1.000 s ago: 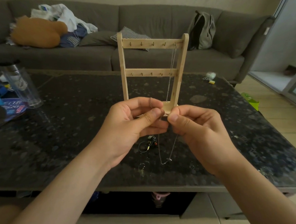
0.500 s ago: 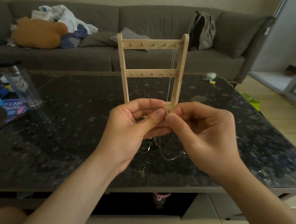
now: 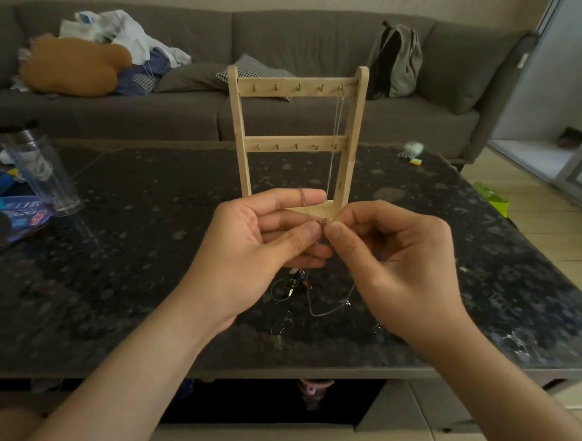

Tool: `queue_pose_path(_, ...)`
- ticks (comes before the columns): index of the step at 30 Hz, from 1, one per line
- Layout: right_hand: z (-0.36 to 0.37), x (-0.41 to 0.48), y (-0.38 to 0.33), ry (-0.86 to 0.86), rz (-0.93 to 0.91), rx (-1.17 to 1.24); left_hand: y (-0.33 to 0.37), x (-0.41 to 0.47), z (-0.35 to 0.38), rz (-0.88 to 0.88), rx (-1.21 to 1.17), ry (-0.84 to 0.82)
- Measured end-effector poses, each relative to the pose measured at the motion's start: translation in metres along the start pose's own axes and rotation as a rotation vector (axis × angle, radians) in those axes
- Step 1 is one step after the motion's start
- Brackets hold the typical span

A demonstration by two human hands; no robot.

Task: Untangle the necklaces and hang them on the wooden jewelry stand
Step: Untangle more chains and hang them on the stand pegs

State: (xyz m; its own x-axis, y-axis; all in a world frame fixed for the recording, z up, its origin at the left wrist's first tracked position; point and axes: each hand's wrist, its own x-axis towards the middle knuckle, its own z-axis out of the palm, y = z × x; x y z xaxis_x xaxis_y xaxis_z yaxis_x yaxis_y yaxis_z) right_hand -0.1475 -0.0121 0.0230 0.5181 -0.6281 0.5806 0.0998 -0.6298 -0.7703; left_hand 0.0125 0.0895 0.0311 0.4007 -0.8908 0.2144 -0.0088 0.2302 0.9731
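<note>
A wooden jewelry stand [image 3: 297,117] with two rows of small hooks stands upright on the dark table. One thin silver necklace [image 3: 335,139] hangs from its top right hook. In front of the stand's base, my left hand [image 3: 260,246] and my right hand [image 3: 393,248] meet fingertip to fingertip, both pinching a fine silver chain [image 3: 326,312]. The chain's loop with a tiny pendant dangles below my hands. A small tangle of dark jewelry [image 3: 290,285] lies on the table under my left hand.
A clear plastic bottle [image 3: 39,167] and a magazine [image 3: 7,224] sit at the table's left. A small keyring item [image 3: 413,151] lies at the far right. Behind the black speckled table [image 3: 115,265] runs a grey sofa [image 3: 305,35] with clothes, cushions and a backpack [image 3: 397,60].
My hands stayed together in front of the stand while my fingers shifted on the chain. The dangling loop swung slightly to the right.
</note>
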Motion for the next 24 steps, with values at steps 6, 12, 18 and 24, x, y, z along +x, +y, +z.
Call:
queue_pose_path(6, -0.001, 0.000, 0.004, -0.043, -0.001, -0.071, -0.001, 0.001, -0.002, 0.065, 0.170, 0.005)
queue_pose_path(12, -0.004, 0.001, 0.007, -0.093, -0.008, -0.097, -0.003, 0.000, -0.004, 0.084, 0.251, 0.012)
queue_pose_path(18, -0.006, 0.002, 0.010, -0.156, 0.014, -0.055, -0.004, 0.001, -0.008, 0.080, 0.298, 0.012)
queue_pose_path(24, -0.011, 0.006, 0.009, -0.229, 0.172, 0.230, -0.001, 0.000, -0.008, 0.020, 0.213, -0.022)
